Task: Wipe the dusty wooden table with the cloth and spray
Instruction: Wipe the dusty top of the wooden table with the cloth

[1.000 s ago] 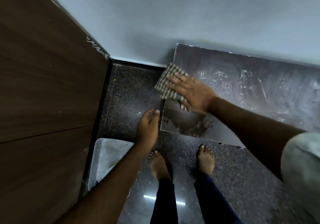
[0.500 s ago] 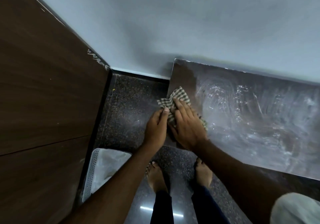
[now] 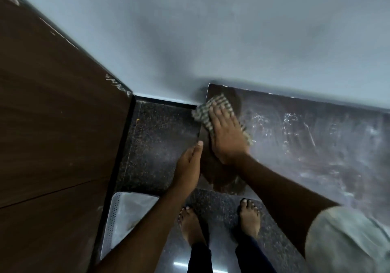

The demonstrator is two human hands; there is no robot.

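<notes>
The wooden table (image 3: 316, 137) fills the right of the head view, its top streaked with whitish dust and wet smears; a strip along its left end looks darker and clean. My right hand (image 3: 225, 133) lies flat on a checked cloth (image 3: 206, 108) near the table's far left corner, pressing it to the surface. The cloth overhangs the left edge slightly. My left hand (image 3: 188, 167) is held at the table's left edge, fingers together, thumb touching the edge, holding nothing. No spray bottle is visible.
A dark wooden cabinet (image 3: 52, 125) stands to the left and a grey wall (image 3: 211, 30) behind. Below is dark speckled floor (image 3: 160, 137) with a white perforated bin (image 3: 124, 220) at lower left. My bare feet (image 3: 249, 215) stand by the table's front corner.
My right hand has pushed the cloth away from me toward the far left corner. My left hand has left the cloth and now rests against the table's left edge.
</notes>
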